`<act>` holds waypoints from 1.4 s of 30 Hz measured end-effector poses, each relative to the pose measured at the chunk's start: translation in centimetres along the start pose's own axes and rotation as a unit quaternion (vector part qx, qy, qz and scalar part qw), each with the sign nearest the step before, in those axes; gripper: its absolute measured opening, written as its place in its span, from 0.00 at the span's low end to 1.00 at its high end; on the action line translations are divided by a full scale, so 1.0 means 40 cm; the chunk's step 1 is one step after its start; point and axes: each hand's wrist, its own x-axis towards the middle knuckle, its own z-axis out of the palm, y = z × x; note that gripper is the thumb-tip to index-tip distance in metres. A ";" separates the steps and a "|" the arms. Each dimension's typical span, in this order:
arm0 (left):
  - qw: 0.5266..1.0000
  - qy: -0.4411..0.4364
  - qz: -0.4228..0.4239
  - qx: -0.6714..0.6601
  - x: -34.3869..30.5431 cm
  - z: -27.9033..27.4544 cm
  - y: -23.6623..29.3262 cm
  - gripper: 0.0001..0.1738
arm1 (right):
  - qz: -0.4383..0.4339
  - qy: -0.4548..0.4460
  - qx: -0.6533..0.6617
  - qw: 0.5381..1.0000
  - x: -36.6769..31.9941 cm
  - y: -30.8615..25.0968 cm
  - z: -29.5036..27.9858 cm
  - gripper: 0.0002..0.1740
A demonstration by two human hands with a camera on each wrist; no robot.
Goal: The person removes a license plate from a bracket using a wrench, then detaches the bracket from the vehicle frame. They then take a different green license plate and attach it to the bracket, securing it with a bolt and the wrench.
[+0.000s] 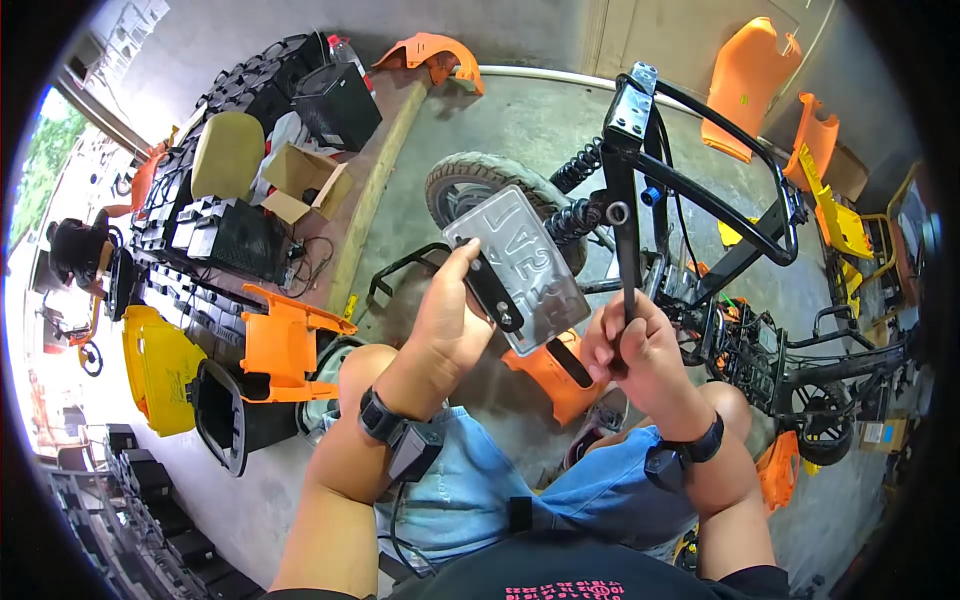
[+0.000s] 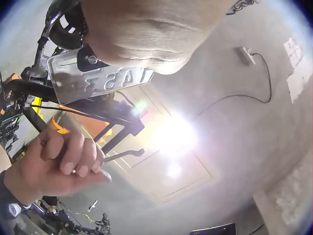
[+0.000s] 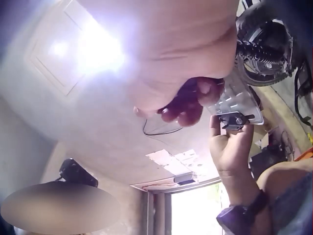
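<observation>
My left hand (image 1: 440, 325) grips a silver number plate (image 1: 545, 270) by its edge, thumb on the black bracket (image 1: 490, 292) that lies across its back. Raised characters show mirrored on the plate, and bolts sit in the bracket. To the right of the plate, my right hand (image 1: 648, 362) holds a wrench (image 1: 628, 265) upright, its ring end at the top. The wrench (image 2: 128, 155) also sticks out past the curled fingers in the left wrist view. From the right wrist, the plate (image 3: 237, 103) and bracket (image 3: 234, 121) show above the left hand (image 3: 232, 152).
A stripped black vehicle frame (image 1: 740, 215) stands ahead on the right, with a wheel (image 1: 470, 180) and coil springs (image 1: 577, 165) beside it. Orange panels (image 1: 560, 380) lie about the floor. Black batteries (image 1: 235, 235) and an open cardboard box (image 1: 308, 180) stand at left.
</observation>
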 end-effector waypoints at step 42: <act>0.985 -0.001 -0.091 0.147 0.003 -0.019 -0.080 0.14 | -0.072 0.007 -0.603 0.795 0.014 0.085 0.013 0.17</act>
